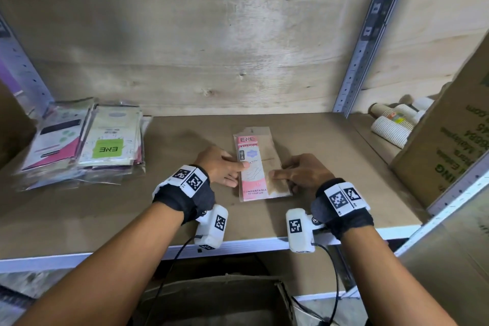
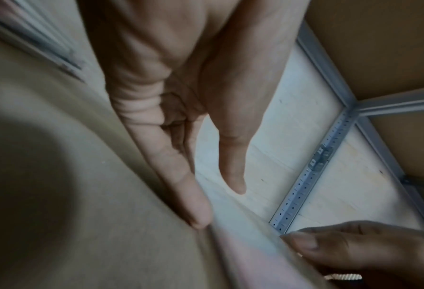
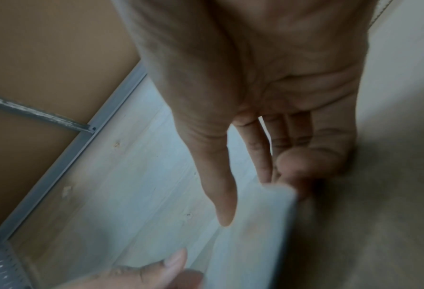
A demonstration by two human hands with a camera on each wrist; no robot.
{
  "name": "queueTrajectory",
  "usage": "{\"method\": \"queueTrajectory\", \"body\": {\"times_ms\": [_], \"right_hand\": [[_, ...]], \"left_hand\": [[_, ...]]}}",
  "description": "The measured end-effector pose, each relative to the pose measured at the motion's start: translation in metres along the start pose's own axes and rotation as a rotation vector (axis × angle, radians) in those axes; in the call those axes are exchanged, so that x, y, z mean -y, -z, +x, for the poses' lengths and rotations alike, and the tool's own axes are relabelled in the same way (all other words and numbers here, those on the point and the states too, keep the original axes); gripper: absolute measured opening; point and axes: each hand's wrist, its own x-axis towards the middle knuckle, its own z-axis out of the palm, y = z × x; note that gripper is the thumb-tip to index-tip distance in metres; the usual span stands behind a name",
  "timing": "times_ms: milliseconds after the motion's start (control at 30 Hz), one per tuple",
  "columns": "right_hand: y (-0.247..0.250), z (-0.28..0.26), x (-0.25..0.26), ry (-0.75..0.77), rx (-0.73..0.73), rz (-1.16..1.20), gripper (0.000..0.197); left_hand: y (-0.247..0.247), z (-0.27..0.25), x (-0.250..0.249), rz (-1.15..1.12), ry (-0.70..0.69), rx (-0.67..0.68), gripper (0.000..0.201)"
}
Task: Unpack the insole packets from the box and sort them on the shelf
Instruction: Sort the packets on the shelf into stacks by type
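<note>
A pink and white ENE insole packet (image 1: 254, 174) lies flat on the brown shelf board (image 1: 330, 167), with a tan packet partly showing under it. My left hand (image 1: 239, 173) pinches its left edge, thumb on top. My right hand (image 1: 283, 180) pinches the right edge the same way. In the left wrist view the left hand (image 2: 218, 203) has a straight finger along the packet (image 2: 245, 250). The right wrist view shows the right hand (image 3: 257, 193) with its thumb over the packet (image 3: 252, 234) and its fingers behind it. An open cardboard box (image 1: 211, 299) sits below the shelf.
A stack of several bagged insole packets (image 1: 87, 145) lies at the shelf's left end. Paper cups (image 1: 394, 122) lie beyond the metal upright (image 1: 362, 42) at the right, beside a large printed carton (image 1: 449, 145). A plywood back wall closes the shelf.
</note>
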Motion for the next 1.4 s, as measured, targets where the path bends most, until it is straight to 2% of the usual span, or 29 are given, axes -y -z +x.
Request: {"method": "queueTrajectory", "body": {"times_ms": [167, 300, 500, 667, 833, 1200, 1400], "right_hand": [[0.004, -0.002, 0.0, 0.027, -0.093, -0.089, 0.027], [0.007, -0.003, 0.002, 0.015, -0.079, -0.065, 0.024], [0.027, 0.004, -0.005, 0.003, -0.157, 0.004, 0.019], [0.051, 0.013, -0.018, 0.017, -0.239, 0.032, 0.031], [0.074, 0.019, -0.028, 0.003, -0.252, 0.045, 0.04], [0.101, 0.034, -0.044, -0.025, -0.286, 0.018, 0.041], [0.107, 0.037, -0.045, -0.04, -0.292, 0.007, 0.039]], "left_hand": [[-0.005, -0.003, -0.002, 0.138, 0.034, -0.031, 0.039], [-0.013, -0.005, -0.008, 0.096, 0.05, 0.036, 0.035], [-0.037, 0.007, -0.021, 0.044, 0.003, 0.0, 0.029], [-0.07, 0.026, -0.052, 0.075, 0.018, 0.077, 0.032], [-0.101, 0.037, -0.079, 0.025, 0.07, 0.163, 0.037], [-0.138, 0.056, -0.1, -0.019, 0.112, 0.227, 0.041], [-0.144, 0.062, -0.099, -0.034, 0.087, 0.224, 0.041]]}}
